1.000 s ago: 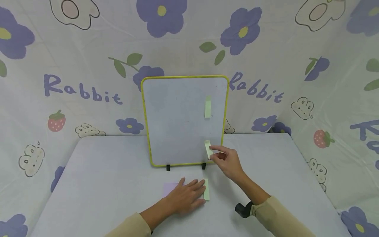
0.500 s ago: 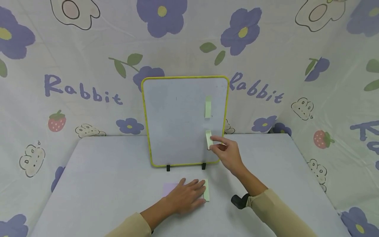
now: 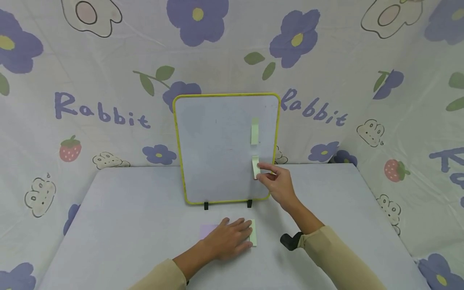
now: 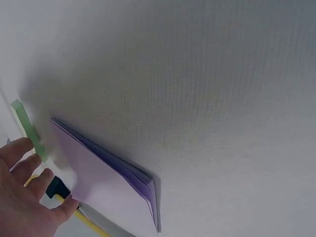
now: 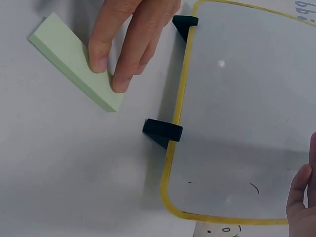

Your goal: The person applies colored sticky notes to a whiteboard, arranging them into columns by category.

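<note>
My right hand point(image 3: 280, 185) pinches a narrow pale green sticky note point(image 3: 255, 167) between thumb and fingertips, in front of the lower right of the whiteboard point(image 3: 217, 161). Above it, another pale green sticky note point(image 3: 255, 134) is stuck to the board. My left hand point(image 3: 228, 239) lies spread on the table, its fingertips on a narrow green pad of sticky notes point(image 5: 74, 59). Beside that hand lies a wider purple pad of sticky notes point(image 4: 108, 168), partly covered in the head view. At the right wrist view's edge, only part of my right hand point(image 5: 302, 197) shows.
The yellow-framed board stands upright on two black feet, one foot point(image 3: 206, 206) left and another foot point(image 3: 249, 204) right. White cloth covers the table point(image 3: 134, 209). A printed curtain point(image 3: 224, 60) hangs behind. A black device point(image 3: 291, 241) sits at the right wrist.
My right hand has moved up along the board with the pinched green sticky note, mostly in the first half second. My left hand has stayed in place.
</note>
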`<state>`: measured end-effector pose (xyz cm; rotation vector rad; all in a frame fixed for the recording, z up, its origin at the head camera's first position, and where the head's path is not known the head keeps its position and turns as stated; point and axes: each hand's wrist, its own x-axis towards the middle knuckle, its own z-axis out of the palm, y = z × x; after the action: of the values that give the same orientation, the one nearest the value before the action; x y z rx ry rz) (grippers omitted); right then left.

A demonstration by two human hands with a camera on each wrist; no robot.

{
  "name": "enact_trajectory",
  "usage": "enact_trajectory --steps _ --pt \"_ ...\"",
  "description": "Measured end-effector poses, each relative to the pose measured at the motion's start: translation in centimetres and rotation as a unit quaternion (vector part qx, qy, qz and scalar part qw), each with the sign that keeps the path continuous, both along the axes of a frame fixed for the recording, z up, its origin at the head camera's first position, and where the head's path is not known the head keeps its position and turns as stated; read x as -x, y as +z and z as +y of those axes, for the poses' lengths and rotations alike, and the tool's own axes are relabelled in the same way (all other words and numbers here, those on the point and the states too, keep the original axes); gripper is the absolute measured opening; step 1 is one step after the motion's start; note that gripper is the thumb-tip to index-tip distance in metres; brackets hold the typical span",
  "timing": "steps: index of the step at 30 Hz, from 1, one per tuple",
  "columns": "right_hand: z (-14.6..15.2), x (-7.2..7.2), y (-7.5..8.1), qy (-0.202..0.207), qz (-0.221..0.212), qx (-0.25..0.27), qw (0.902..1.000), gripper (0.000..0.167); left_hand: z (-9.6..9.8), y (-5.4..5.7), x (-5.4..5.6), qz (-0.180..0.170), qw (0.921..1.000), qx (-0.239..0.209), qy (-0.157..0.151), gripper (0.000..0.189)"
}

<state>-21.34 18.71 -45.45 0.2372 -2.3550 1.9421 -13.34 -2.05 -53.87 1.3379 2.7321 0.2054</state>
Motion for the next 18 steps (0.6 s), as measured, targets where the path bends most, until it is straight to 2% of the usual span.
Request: enact_trajectory --steps 6,10,18 --pt "-0.19 0.09 0.05 -0.003 -0.014 0.001 0.9999 0.034 0.07 0.54 0.13 0.002 1.0 0.003 -0.001 0.048" --pt "-0.23 0.27 -0.06 -0.005 -0.016 -0.003 0.9998 0.033 0.05 0.4 0.37 0.004 0.9999 -0.007 -0.007 0.046" --pt "-0.16 0.49 -0.15 -0.004 -0.023 -0.013 0.9996 0.033 0.36 0.45 0.78 -0.007 0.9999 0.014 -0.002 0.044"
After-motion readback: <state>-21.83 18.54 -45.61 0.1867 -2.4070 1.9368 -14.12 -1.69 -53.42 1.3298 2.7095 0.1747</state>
